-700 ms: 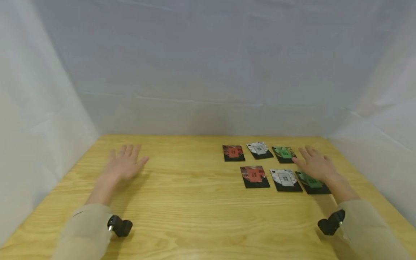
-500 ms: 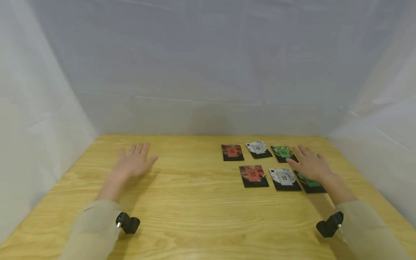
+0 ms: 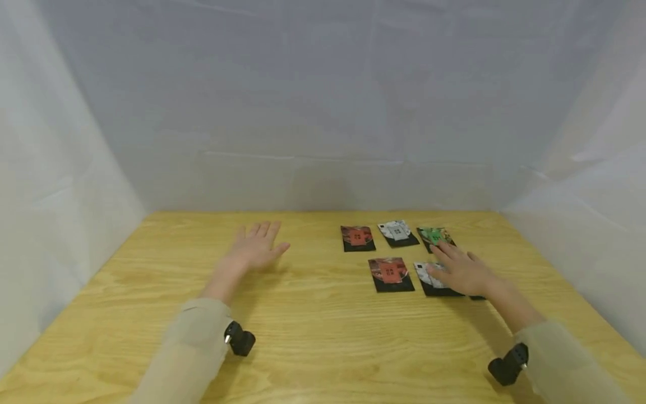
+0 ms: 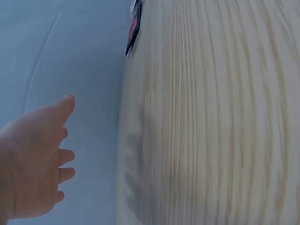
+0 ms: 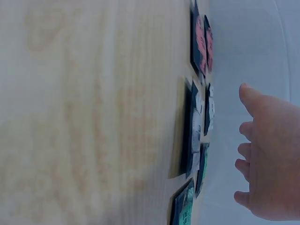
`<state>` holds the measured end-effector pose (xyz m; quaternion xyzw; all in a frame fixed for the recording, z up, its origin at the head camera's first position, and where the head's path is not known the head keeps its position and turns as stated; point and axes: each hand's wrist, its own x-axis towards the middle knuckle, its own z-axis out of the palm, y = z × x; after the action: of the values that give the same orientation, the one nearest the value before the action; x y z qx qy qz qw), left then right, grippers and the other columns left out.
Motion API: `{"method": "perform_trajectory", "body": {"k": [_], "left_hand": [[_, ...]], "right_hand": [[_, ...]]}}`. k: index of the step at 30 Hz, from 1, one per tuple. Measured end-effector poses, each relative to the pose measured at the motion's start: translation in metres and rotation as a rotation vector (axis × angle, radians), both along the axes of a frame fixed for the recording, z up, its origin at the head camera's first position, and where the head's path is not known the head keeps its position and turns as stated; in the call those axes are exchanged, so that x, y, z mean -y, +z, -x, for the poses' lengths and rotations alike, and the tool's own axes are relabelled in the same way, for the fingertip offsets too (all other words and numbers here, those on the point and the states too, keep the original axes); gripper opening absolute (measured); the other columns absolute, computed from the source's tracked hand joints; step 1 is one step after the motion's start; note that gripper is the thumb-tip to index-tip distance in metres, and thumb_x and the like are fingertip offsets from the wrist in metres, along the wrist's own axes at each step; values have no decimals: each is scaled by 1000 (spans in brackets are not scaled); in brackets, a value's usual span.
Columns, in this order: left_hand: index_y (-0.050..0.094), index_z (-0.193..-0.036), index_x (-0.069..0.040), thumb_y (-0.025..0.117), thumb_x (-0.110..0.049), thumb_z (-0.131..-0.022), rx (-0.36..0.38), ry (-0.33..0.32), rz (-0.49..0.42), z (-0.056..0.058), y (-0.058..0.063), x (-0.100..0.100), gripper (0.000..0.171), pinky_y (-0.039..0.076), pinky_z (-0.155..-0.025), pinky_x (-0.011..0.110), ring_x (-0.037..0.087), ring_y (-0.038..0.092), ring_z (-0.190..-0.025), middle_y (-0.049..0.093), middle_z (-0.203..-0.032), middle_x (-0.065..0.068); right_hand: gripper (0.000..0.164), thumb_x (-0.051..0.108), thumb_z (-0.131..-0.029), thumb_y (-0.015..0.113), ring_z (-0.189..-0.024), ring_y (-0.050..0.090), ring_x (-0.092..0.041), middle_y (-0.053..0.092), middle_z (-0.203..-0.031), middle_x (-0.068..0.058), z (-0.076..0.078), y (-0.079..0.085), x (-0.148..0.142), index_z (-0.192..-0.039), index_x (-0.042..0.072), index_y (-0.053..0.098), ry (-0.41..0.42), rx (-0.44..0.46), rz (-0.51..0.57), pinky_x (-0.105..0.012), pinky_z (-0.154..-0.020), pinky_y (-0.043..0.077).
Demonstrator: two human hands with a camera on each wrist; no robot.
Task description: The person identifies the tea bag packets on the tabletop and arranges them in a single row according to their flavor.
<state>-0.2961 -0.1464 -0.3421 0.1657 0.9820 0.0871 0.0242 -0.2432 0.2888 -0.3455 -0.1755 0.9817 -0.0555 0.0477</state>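
Observation:
Several flat, printed packets lie in two rows on the wooden table [image 3: 313, 336]. The back row holds a red packet [image 3: 358, 238], a white packet [image 3: 398, 233] and a green packet [image 3: 434, 234]. In front lie a second red packet [image 3: 391, 274], a second white packet [image 3: 423, 273] and a second green packet [image 5: 186, 206], mostly hidden by my right hand in the head view. My right hand [image 3: 463, 273] hovers over these right-hand packets, fingers spread, holding nothing. Left of the packets, my left hand [image 3: 254, 249] is raised above bare wood, its fingers straight.
A pale sheet [image 3: 323, 112] hangs behind the table, with more sheeting on both sides. Each sleeve cuff carries a small black camera, the left camera [image 3: 240, 340] and the right camera [image 3: 508, 365].
My left hand has moved to the right, towards the middle of the table. My right hand has shifted left and a little nearer, now covering more of the front packets. The packets lie as before.

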Motion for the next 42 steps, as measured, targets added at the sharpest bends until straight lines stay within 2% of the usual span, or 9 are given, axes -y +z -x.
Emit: {"method": "perform_trajectory", "body": {"k": [7, 15, 22, 28, 33, 38, 42], "left_hand": [[9, -150, -8, 28, -52, -98, 27, -55, 16, 6, -3, -37, 71, -1, -109, 56, 37, 8, -139, 9, -153, 20], [6, -151, -13, 29, -54, -97, 64, -46, 30, 12, -8, -75, 72, -3, -110, 51, 32, 4, -140, 6, -154, 15], [13, -151, -11, 31, -56, -96, 6, -48, 100, 23, -20, -108, 72, 2, -111, 50, 32, 9, -140, 12, -153, 15], [17, -150, -12, 27, -58, -96, 3, -25, 156, 24, -20, -138, 72, 8, -112, 49, 30, 12, -140, 14, -154, 13], [13, -151, -17, 24, -59, -95, 40, -12, 176, 23, -23, -160, 71, 9, -112, 48, 28, 12, -140, 13, -154, 10], [9, -151, -18, 26, -59, -95, 142, -15, 99, 22, -31, -173, 71, 3, -112, 48, 25, 7, -141, 7, -155, 8], [9, -151, -16, 27, -57, -96, 185, -6, 65, 21, -35, -177, 71, 1, -112, 47, 25, 5, -141, 5, -155, 8]], "right_hand": [[75, 52, -95, 39, -133, 18, -47, 19, -148, -28, -16, -10, 3, -145, -3, 26, 48, 69, 19, -69, -99, 12], [79, 56, -94, 39, -135, 13, -46, 15, -150, -26, -24, -15, 2, -146, -1, 23, 43, 135, -15, -67, -102, 6], [81, 58, -93, 37, -135, 12, -46, 15, -150, -25, -28, -15, 1, -146, -1, 23, 20, 178, -22, -67, -102, 7], [81, 59, -93, 37, -134, 15, -47, 16, -150, -25, -34, -15, 2, -146, -1, 23, 14, 195, -21, -66, -102, 7], [80, 57, -94, 38, -134, 15, -47, 16, -150, -25, -37, -13, 3, -146, -2, 24, 12, 205, -16, -67, -102, 7], [79, 57, -94, 37, -135, 15, -46, 15, -150, -24, -39, -11, 7, -146, 0, 23, 25, 225, -20, -67, -102, 7], [79, 57, -94, 37, -135, 15, -45, 15, -151, -23, -37, -13, 11, -146, 0, 23, 40, 224, -35, -66, -103, 7]]}}
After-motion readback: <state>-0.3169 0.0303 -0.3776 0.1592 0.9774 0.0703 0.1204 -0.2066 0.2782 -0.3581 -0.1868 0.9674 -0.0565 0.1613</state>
